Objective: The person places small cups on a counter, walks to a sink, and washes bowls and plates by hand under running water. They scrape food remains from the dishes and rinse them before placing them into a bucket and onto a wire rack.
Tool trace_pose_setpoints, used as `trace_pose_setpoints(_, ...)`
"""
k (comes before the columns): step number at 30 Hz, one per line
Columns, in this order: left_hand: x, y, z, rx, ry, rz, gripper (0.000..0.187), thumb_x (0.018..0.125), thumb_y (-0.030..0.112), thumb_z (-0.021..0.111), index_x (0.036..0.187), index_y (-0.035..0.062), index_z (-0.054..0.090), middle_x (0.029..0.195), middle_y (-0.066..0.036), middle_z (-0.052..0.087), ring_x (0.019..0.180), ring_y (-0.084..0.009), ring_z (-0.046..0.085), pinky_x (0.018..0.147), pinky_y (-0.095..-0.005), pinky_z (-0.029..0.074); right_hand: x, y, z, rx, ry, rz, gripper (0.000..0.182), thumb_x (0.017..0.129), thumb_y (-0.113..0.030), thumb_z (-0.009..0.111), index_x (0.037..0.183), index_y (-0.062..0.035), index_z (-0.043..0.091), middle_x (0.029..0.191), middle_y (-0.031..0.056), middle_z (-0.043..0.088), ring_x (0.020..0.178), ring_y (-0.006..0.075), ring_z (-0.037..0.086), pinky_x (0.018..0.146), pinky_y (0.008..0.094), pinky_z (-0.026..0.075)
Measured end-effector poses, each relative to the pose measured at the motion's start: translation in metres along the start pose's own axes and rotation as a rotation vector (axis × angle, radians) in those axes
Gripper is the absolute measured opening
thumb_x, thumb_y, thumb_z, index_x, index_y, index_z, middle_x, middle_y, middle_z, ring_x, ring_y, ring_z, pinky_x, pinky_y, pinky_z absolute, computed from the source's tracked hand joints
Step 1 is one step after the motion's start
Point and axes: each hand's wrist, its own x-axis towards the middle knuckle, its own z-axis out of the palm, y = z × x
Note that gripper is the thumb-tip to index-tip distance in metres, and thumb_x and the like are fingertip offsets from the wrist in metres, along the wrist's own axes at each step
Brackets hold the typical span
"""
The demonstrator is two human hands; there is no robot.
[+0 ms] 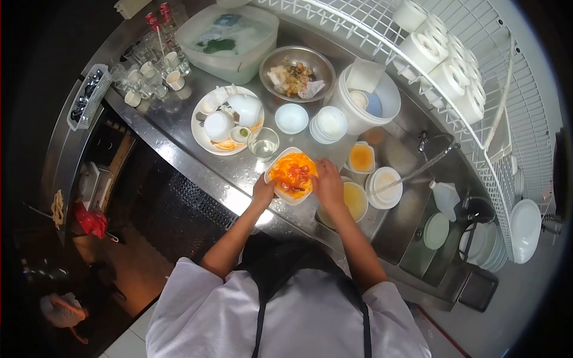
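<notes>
head view — left hand (262, 192) grips the orange-stained dish (291, 173), right hand (327, 184) fingers curled on its rim.

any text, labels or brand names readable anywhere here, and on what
None can be read.
Red cans at the counter's far corner: printing too small and blurred to read.
Lidded plastic tub: dark patches show through it, no legible letters.
White plastic bottle by the sink: no label visible.
Square dish held by the left hand and right hand: no marking.
</notes>
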Motion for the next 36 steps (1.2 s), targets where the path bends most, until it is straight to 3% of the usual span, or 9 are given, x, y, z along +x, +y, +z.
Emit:
trace_pose_setpoints(4, -0.019, 0.021, 0.009, 0.096, 0.046, -0.015, 0.036, 0.096, 0.013, 0.057, 0.129, -0.0003, 0.055, 0.114, -0.02, 0.068, 0.093, -0.027, 0.073, 0.074, -0.0342, 0.062, -0.005, -0.011, 0.015, 0.032, -0.048, -0.127, 0.034, 0.088, -0.013, 0.066, 0.118, 0.0019, 0.062, 0.121, 0.02, 0.062, 0.111, 0.0392, 0.057, 0.096, 0.0446, 0.049)
trace_pose_setpoints(8, -0.04, 0.037, 0.026, 0.316, 0.128, 0.064, 0.038, 0.098, 0.021, 0.056, 0.129, -0.0013, 0.056, 0.114, -0.017, 0.069, 0.105, -0.0248, 0.066, 0.091, -0.0338, 0.05, -0.017, -0.029, 0.034, 0.148, -0.104, -0.175, 0.028, 0.088, -0.012, 0.066, 0.113, 0.0009, 0.064, 0.116, 0.0189, 0.063, 0.106, 0.0382, 0.059, 0.093, 0.0453, 0.048)
trace_pose_setpoints(12, -0.009, -0.008, 0.019, 0.16, 0.147, 0.153, 0.039, 0.098, 0.022, 0.054, 0.13, -0.0019, 0.056, 0.112, -0.015, 0.068, 0.102, -0.0214, 0.066, 0.089, -0.0333, 0.052, -0.033, -0.03, 0.022, 0.352, -0.334, -0.284, 0.02, 0.088, -0.012, 0.067, 0.105, -0.002, 0.067, 0.109, 0.0156, 0.063, 0.103, 0.0358, 0.059, 0.091, 0.0463, 0.046)
trace_pose_setpoints(18, -0.049, 0.042, 0.028, -0.1, 0.069, 0.082, 0.044, 0.098, 0.022, 0.052, 0.136, -0.0004, 0.053, 0.12, -0.015, 0.065, 0.105, -0.0202, 0.065, 0.088, -0.0322, 0.053, -0.011, -0.028, -0.035, 0.192, -0.097, -0.411, 0.019, 0.087, -0.021, 0.069, 0.099, -0.0066, 0.069, 0.105, 0.0088, 0.062, 0.102, 0.0284, 0.059, 0.092, 0.0445, 0.045)
trace_pose_setpoints(21, -0.063, 0.064, 0.038, -0.236, 0.062, 0.117, 0.048, 0.098, 0.023, 0.052, 0.141, 0.001, 0.049, 0.126, -0.015, 0.062, 0.108, -0.0208, 0.064, 0.088, -0.0326, 0.054, -0.004, -0.031, -0.053, 0.252, -0.174, -0.518, 0.021, 0.087, -0.022, 0.07, 0.1, -0.0063, 0.069, 0.105, 0.0106, 0.062, 0.102, 0.0298, 0.059, 0.092, 0.0455, 0.045)
trace_pose_setpoints(24, -0.069, 0.092, 0.042, -0.245, 0.068, 0.186, 0.051, 0.098, 0.024, 0.05, 0.144, 0.0023, 0.046, 0.123, -0.013, 0.062, 0.104, -0.0198, 0.065, 0.083, -0.0312, 0.055, 0.029, -0.053, -0.095, 0.162, 0.046, -0.586, 0.023, 0.088, -0.024, 0.069, 0.101, -0.0046, 0.068, 0.105, 0.0119, 0.062, 0.102, 0.0309, 0.059, 0.091, 0.0453, 0.047)
trace_pose_setpoints(27, -0.086, 0.154, 0.048, -0.152, 0.094, 0.234, 0.04, 0.101, 0.019, 0.048, 0.136, -0.0007, 0.049, 0.12, -0.017, 0.063, 0.108, -0.0207, 0.061, 0.093, -0.032, 0.05, 0.063, -0.064, -0.106, 0.048, 0.08, -0.374, 0.019, 0.09, -0.02, 0.066, 0.1, -0.0035, 0.068, 0.106, 0.0137, 0.063, 0.098, 0.0333, 0.059, 0.087, 0.0434, 0.049)
trace_pose_setpoints(32, -0.021, 0.202, 0.042, -0.254, 0.212, 0.394, 0.037, 0.097, 0.016, 0.049, 0.129, -0.0025, 0.054, 0.116, -0.018, 0.064, 0.104, -0.0243, 0.063, 0.091, -0.0341, 0.05, 0.11, -0.082, -0.096, 0.28, 0.032, -0.389, 0.013, 0.091, -0.017, 0.065, 0.093, -0.0036, 0.067, 0.096, 0.013, 0.063, 0.089, 0.0328, 0.06, 0.08, 0.0426, 0.049)
trace_pose_setpoints(36, 0.032, 0.242, 0.017, -0.223, 0.24, 0.33, 0.038, 0.097, 0.017, 0.049, 0.129, -0.0022, 0.056, 0.114, -0.019, 0.066, 0.099, -0.0272, 0.067, 0.081, -0.0366, 0.055, 0.169, -0.083, -0.079, 0.401, -0.008, -0.557, 0.011, 0.089, -0.015, 0.065, 0.088, -0.0043, 0.067, 0.087, 0.0102, 0.064, 0.085, 0.0313, 0.061, 0.077, 0.0427, 0.049)
